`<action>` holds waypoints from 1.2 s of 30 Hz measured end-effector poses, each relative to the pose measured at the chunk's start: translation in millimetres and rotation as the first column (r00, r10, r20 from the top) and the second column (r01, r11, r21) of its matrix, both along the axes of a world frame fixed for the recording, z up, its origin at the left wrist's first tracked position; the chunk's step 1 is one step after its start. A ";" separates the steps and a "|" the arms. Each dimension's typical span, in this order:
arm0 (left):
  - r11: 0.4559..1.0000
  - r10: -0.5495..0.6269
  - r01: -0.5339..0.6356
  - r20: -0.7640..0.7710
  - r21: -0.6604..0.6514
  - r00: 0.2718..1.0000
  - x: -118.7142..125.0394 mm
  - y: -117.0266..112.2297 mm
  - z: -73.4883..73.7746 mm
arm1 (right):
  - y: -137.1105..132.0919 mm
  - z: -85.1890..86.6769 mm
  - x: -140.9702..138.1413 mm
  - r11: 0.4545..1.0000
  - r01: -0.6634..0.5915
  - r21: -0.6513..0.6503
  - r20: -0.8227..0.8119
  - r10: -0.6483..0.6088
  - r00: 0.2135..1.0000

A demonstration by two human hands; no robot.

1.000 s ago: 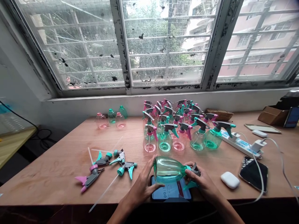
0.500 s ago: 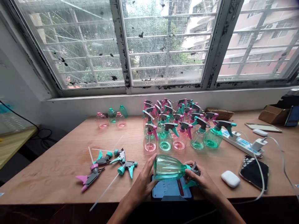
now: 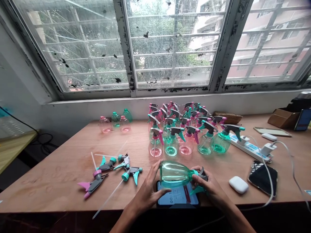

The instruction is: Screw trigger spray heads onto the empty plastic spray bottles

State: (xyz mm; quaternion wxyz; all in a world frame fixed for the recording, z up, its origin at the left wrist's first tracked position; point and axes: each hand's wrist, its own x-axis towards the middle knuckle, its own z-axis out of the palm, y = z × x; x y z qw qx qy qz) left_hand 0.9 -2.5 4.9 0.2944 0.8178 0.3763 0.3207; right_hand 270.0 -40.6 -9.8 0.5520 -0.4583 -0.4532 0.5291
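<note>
A clear green spray bottle [image 3: 173, 173] lies sideways in the air above a lit phone [image 3: 178, 195] at the table's front edge. Its base is against my left hand [image 3: 151, 186], whose fingers reach round the far side while the thumb stands out below the bottle. My right hand [image 3: 210, 187] grips the teal collar and the grey-and-teal spray head at the neck. To the left lie several loose spray heads with straws, among them a pink one [image 3: 96, 181] and a teal one [image 3: 131, 173].
Several pink and green bottles with spray heads [image 3: 171, 145] stand behind my hands. Open bottles [image 3: 125, 125] stand back left. At right are a power strip [image 3: 252, 148], a white earbud case [image 3: 238, 184], a dark phone [image 3: 262, 178] and trailing white cables.
My left thumb has moved away from the bottle's base and now points right below it. The bottle and my right hand stay nearly in place; the view has shifted slightly.
</note>
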 end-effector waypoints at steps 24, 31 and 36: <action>0.999 -0.029 0.030 0.053 -0.022 0.998 0.3 2.3 0.8 | -2.2 2.9 1.4 0.998 -0.062 -0.026 -0.068 0.061 0.996; 0.998 -0.068 0.068 0.080 -0.003 0.995 -0.9 -0.3 -3.2 | -2.0 2.1 -1.1 0.998 -0.063 -0.025 -0.106 0.060 0.993; 0.997 -0.082 0.082 0.032 -0.010 0.996 -0.8 0.0 -0.7 | -2.8 3.7 -1.6 0.997 -0.067 -0.030 -0.097 0.064 0.993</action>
